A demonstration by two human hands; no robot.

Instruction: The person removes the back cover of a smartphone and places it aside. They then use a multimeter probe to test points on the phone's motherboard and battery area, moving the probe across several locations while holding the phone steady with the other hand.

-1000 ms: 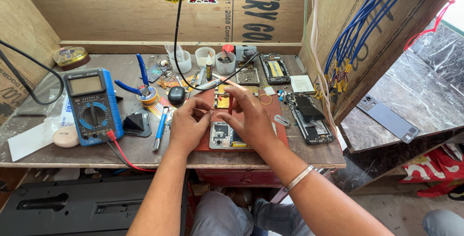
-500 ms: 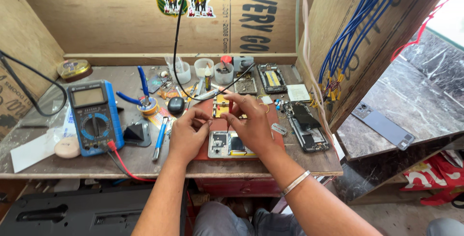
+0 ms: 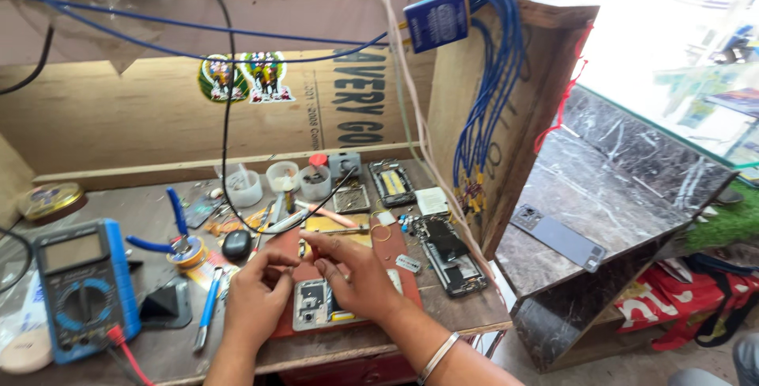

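While blue card [image 3: 436,19] hangs overhead, 2 hands' grip pinches unclear part above opened phone [image 3: 316,307].

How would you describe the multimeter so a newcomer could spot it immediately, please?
Start at the wooden workbench and go to its front left corner, left of the left hand. The multimeter lies flat there: a blue-cased box with a grey screen above a round dial, far bigger than the small hand tools beside it.

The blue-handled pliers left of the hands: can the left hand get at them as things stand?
Probably yes. The left hand hovers over the opened phone, and the blue-handled pliers lie just beyond it on the bench, uncovered; only a small black oval thing sits nearby.
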